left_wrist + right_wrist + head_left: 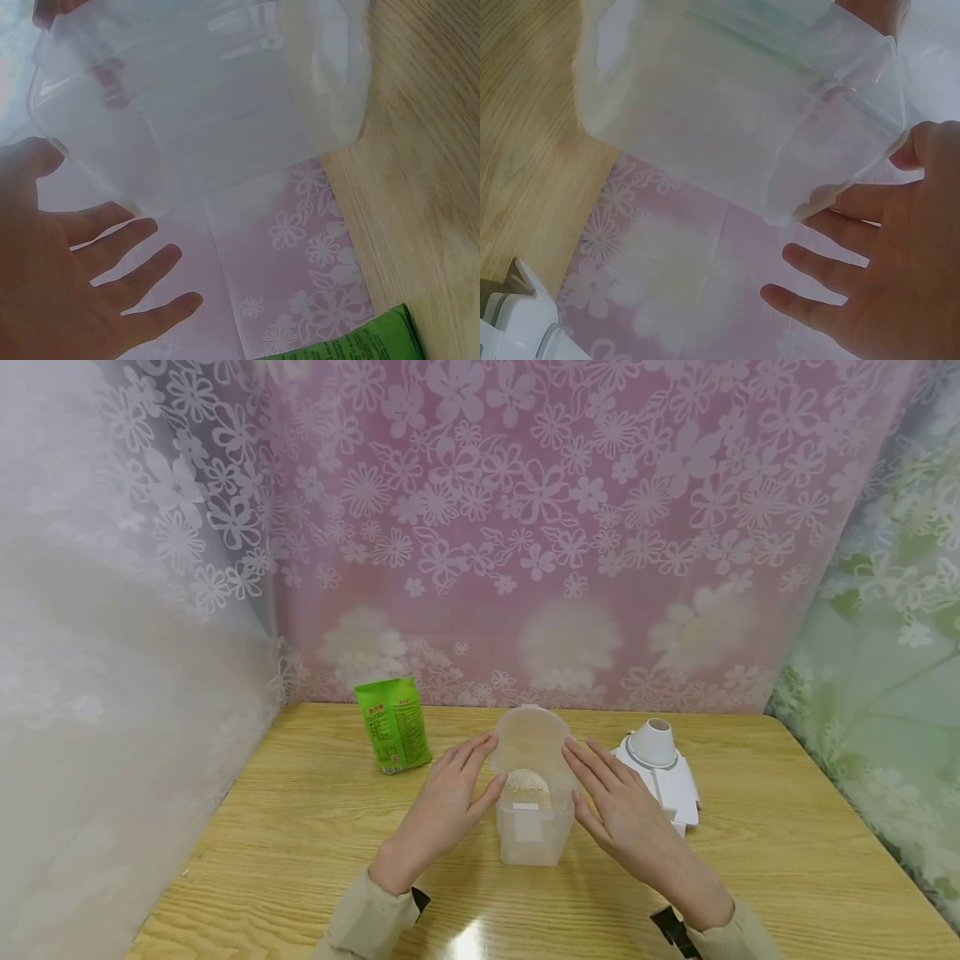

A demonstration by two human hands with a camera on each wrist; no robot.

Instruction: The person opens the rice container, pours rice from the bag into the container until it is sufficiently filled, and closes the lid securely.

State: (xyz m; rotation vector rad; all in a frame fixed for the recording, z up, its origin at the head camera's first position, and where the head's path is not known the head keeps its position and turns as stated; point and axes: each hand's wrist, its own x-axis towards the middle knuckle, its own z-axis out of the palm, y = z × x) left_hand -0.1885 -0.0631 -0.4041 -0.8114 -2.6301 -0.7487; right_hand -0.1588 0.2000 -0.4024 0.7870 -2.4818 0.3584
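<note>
Container of translucent plastic (528, 852) sits on tabletop (300, 827), midway between my left hand (442, 806) and right hand (626, 810); neither nearer. Fingers extended, ungripping, tips at its upper sides. Long axis unclear.

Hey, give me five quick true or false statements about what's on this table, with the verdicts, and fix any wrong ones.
1. The green packet stands to the left of the clear container. True.
2. The container's lid is closed. False: the lid is raised.
3. Pale contents show inside the container. True.
4. The left hand is gripping the green packet. False: the left hand is beside the container, with the packet standing apart from it.
5. The white device is on the right hand's side of the container. True.
</note>
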